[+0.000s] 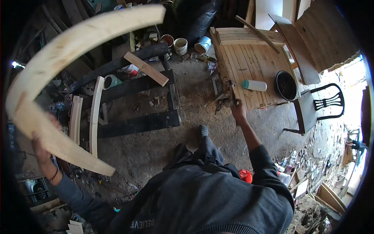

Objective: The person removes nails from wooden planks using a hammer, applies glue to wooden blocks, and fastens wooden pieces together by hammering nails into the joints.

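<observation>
My left hand [43,146] grips a long, curved, pale wooden piece [58,50], raised at the left and arching across the upper left of the view. My right hand [238,111] is closed on a hammer-like tool [233,91] with a dark handle, held at the near left edge of a slatted wooden workbench [249,58]. A white bottle with a teal cap [255,85] and a round black basin [285,85] are on that bench. Curved pale battens [96,117] lean at a dark slatted frame [132,124] on my left.
Several buckets [180,46] stand at the back near black plastic. A loose board [146,68] rests across the dark frame. A black chair [327,101] stands right of the bench, beside leaning panels [296,58]. Scrap and debris [296,167] litter the floor at the lower right.
</observation>
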`<action>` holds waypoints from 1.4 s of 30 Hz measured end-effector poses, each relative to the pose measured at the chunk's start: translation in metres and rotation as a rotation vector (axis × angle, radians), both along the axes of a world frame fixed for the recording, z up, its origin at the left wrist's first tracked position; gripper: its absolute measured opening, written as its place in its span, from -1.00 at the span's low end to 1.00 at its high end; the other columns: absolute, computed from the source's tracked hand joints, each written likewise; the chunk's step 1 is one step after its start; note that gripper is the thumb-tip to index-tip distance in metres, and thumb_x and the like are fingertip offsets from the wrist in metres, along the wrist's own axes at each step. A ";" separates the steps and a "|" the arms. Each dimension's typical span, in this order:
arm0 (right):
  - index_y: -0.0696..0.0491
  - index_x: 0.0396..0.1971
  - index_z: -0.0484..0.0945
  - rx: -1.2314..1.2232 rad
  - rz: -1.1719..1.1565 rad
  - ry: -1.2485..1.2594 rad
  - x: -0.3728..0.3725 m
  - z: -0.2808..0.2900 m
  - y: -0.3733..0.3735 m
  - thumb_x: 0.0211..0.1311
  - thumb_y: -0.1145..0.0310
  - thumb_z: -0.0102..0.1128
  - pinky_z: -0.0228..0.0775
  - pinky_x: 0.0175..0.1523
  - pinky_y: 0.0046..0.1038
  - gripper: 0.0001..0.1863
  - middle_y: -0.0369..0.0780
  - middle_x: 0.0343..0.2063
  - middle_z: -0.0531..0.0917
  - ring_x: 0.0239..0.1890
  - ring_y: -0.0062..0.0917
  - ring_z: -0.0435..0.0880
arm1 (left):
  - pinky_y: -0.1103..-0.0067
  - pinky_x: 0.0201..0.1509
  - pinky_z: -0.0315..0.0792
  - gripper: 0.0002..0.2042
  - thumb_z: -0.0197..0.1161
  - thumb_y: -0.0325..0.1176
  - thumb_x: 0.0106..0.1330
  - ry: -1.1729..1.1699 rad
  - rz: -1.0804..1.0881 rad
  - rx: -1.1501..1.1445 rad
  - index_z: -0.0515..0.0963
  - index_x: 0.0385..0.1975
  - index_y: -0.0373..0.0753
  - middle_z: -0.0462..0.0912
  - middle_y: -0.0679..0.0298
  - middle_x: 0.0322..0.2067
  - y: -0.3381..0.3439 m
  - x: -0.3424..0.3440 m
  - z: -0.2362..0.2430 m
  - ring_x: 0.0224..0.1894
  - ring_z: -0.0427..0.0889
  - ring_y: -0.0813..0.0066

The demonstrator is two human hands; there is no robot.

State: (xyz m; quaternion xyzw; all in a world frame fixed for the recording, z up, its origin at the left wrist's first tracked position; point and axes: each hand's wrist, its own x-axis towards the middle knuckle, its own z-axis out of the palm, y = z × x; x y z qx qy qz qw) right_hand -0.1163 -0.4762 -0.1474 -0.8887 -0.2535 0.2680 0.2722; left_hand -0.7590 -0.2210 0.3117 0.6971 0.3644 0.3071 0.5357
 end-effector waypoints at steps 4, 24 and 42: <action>0.11 0.37 0.22 -0.136 -0.036 -0.266 0.082 -0.053 0.083 0.31 0.19 0.09 0.42 0.15 -0.03 -0.34 0.19 0.15 0.50 0.19 0.09 0.50 | 0.33 0.16 0.39 -0.12 0.19 0.26 0.28 -0.218 0.180 0.159 0.17 0.29 -0.45 0.40 0.05 0.04 -0.017 -0.001 0.010 0.01 0.46 0.25; 0.05 0.22 0.45 0.131 0.693 0.017 -0.222 -0.003 0.322 0.34 0.16 0.22 0.49 0.10 -0.15 -0.49 -0.06 -0.01 0.64 0.07 -0.16 0.63 | 0.14 0.11 0.56 -0.48 0.11 -0.04 0.49 -0.458 1.419 0.551 0.32 0.16 -0.39 0.53 -0.05 -0.03 -0.105 -0.223 -0.089 -0.10 0.62 0.03; 0.10 -0.25 0.64 0.472 0.250 0.512 -0.268 -0.051 0.498 0.14 0.09 0.43 0.40 -0.48 -0.38 -0.62 -0.34 -0.62 0.54 -0.68 -0.50 0.47 | 0.06 0.51 0.07 -0.51 0.23 -0.20 0.44 -1.243 1.295 0.093 0.37 0.25 -0.36 0.45 -0.05 0.24 -0.080 -0.322 -0.151 0.34 0.35 0.06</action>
